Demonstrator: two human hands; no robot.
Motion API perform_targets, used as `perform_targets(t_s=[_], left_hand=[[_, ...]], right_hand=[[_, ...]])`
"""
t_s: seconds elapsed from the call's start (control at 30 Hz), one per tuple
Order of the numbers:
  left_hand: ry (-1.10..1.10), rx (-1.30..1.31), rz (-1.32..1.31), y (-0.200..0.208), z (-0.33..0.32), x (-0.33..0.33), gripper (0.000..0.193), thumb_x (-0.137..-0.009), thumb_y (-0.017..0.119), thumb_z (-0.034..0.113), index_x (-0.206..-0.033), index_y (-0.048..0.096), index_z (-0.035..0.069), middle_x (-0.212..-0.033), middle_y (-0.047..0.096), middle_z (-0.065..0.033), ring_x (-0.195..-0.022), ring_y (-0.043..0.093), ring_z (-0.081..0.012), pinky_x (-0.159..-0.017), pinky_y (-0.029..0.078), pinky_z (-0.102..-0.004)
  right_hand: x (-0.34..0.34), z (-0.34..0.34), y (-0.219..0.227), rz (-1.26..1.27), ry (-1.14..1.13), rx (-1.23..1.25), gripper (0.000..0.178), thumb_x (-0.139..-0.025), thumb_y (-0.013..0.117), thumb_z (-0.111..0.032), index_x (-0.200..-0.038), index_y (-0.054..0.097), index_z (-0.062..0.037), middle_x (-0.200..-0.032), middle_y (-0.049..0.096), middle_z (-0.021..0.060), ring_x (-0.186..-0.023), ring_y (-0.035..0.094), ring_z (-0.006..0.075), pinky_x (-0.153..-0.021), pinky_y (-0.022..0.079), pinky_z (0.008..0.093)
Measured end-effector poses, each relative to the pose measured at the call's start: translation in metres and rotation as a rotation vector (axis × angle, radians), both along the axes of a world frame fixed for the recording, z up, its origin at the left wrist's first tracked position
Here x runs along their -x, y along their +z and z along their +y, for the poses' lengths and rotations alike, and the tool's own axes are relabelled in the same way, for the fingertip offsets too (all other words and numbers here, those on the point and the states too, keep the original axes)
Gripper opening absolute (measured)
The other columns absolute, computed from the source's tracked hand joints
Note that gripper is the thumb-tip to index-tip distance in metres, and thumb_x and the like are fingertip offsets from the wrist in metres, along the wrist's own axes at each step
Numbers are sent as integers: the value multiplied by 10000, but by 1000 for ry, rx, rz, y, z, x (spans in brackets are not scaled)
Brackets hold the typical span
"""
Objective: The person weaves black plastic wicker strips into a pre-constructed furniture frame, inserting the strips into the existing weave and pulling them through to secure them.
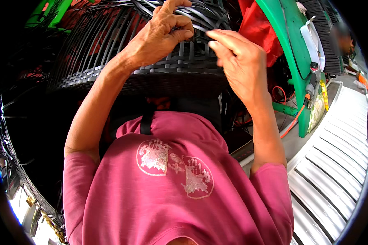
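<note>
1 left hand (166,30) pinched, 1 right hand (242,59) loosely parted, contents unclear in both; below them, 1 dark woven piece (188,64).

A green stand (289,55) — red sheeting (255,26) beside it, white slatted panel (342,141) further right.

The loose strips (200,15) and ridged wickerwork (171,64) look like shiny plastic, the T-shirt (126,204) matt cloth with a glittery print (154,158), the green frame (288,45) smooth, the red sheet (257,30) creased, the white slats (335,157) glossy.
</note>
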State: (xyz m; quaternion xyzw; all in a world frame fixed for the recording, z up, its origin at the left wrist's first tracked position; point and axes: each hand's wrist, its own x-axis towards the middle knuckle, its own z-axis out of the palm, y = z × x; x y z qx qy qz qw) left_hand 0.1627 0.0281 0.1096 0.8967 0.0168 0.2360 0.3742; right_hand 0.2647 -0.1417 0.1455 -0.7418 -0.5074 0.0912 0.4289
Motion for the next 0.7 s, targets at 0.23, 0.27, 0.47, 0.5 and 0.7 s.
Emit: perform_targets(t_s=[0.23, 0.27, 0.47, 0.5, 0.7], left_hand=[[60, 32, 164, -49, 10, 17, 146, -882, 553, 142, -917, 629, 22, -1319, 437, -93, -1160, 421, -228, -946, 372, -350], [45, 40, 208, -55, 10, 19, 182, -883, 541, 138, -993, 635, 27, -1387, 375, -110, -1264, 347, -275, -1044, 291, -378], [24, -238, 477, -52, -6, 8, 215, -863, 553, 178, -1024, 669, 94, -1482, 219, -77, -1370, 146, -357, -1107, 162, -453], [44, -244, 498, -51, -8, 7, 210, -860, 557, 188, -1013, 676, 105, -1485, 211, -71, -1370, 141, -356, -1108, 155, -458], [61, -17, 252, -60, 8, 6, 138, -772, 665, 100, -910, 671, 89, -1388, 354, -82, -1270, 304, -305, -1038, 305, -399]], right_hand=[[-8, 20, -26, 202, 37, 102, 168, -798, 637, -108, -901, 649, 24, -630, 609, 151, -542, 611, 203, -544, 496, 312], [-8, 22, -19, 112, -7, 177, 158, -753, 622, -87, -837, 641, 45, -665, 621, 188, -586, 637, 271, -569, 508, 357], [-13, 37, -21, -413, 163, 506, 115, -680, 552, -58, -671, 599, 46, -662, 584, 239, -659, 608, 383, -621, 488, 430], [-13, 40, -25, -403, 205, 514, 122, -698, 534, -61, -658, 594, 37, -656, 572, 237, -651, 595, 388, -618, 473, 431], [-9, 36, -37, -159, 131, 235, 131, -710, 564, -32, -795, 652, 15, -737, 639, 177, -639, 615, 358, -667, 516, 387]])
